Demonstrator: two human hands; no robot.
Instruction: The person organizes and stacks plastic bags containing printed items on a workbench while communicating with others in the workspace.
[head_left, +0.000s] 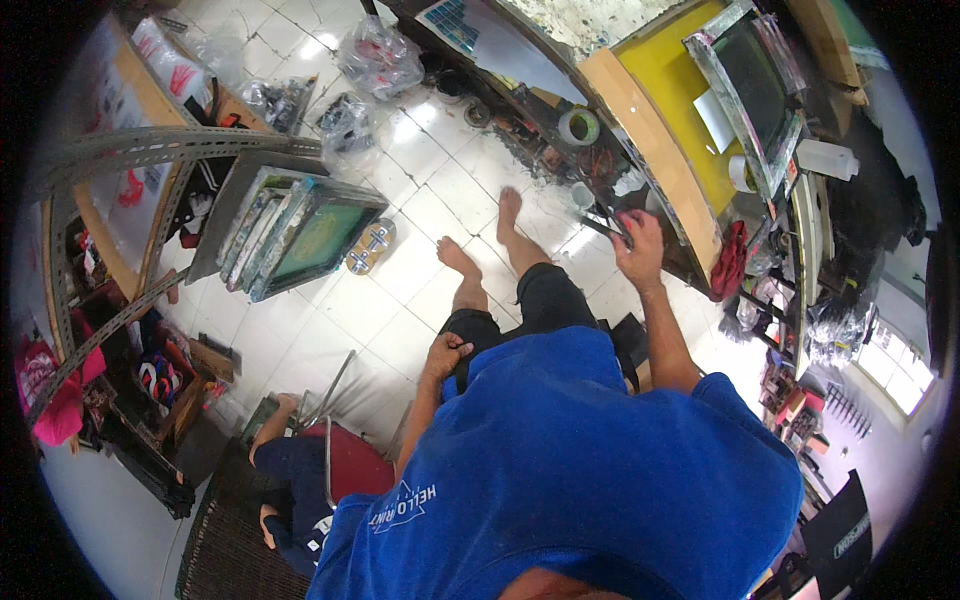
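Note:
My right hand (640,250) is raised beside the yellow worktable, its fingers closed around a long, narrow dark tool (603,228). What kind of tool it is cannot be made out. Behind the tool, a clear cup-like container (582,196) stands close to the table's near side. Down at my black shorts (550,300), my left hand (448,354) rests with curled fingers next to a dark strap or fold of cloth. Whatever lies inside those fingers, if anything, is hidden.
Framed printing screens (300,240) lean in a stack on the left, by a metal rack (180,145). Another screen (750,90) lies on the yellow tabletop (668,75). A red chair (358,460) and a seated person (290,490) are at lower left. Plastic bags (378,58) lie on the tiles.

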